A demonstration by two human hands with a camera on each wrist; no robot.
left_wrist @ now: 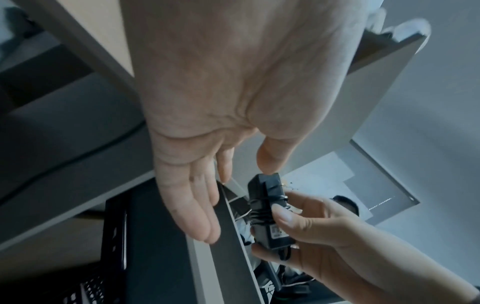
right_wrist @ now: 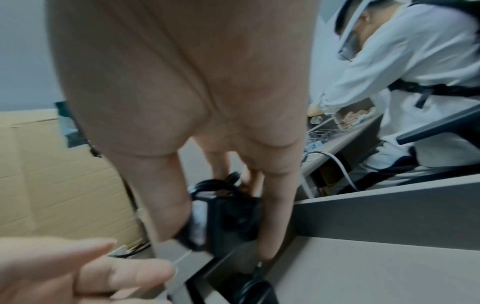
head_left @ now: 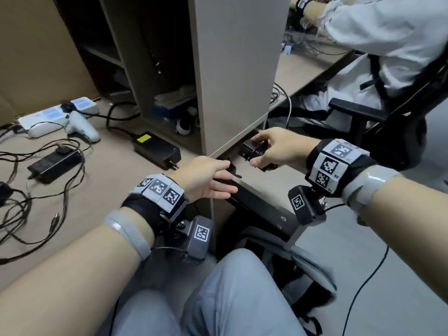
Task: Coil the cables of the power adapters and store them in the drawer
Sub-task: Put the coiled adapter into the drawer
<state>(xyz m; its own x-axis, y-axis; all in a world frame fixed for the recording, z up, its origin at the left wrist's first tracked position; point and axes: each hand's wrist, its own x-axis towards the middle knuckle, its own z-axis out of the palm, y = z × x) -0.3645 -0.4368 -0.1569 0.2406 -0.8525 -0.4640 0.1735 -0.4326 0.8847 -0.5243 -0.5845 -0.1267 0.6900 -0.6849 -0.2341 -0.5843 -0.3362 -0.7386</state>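
Power adapter: matt black plastic (paper label on one face). Desk: smooth beige laminate. Carton, left of frame: corrugated cardboard.

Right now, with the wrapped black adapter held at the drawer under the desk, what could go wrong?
1. The right hand grips the small black power adapter by its wound cable; releasing it could let the wrap spring loose.
2. The drawer looks only partly open, and the left hand rests at its front edge, so fingers might get pinched.
3. The larger black adapters on the desk remain uncoiled and tangled; one appears plugged in.
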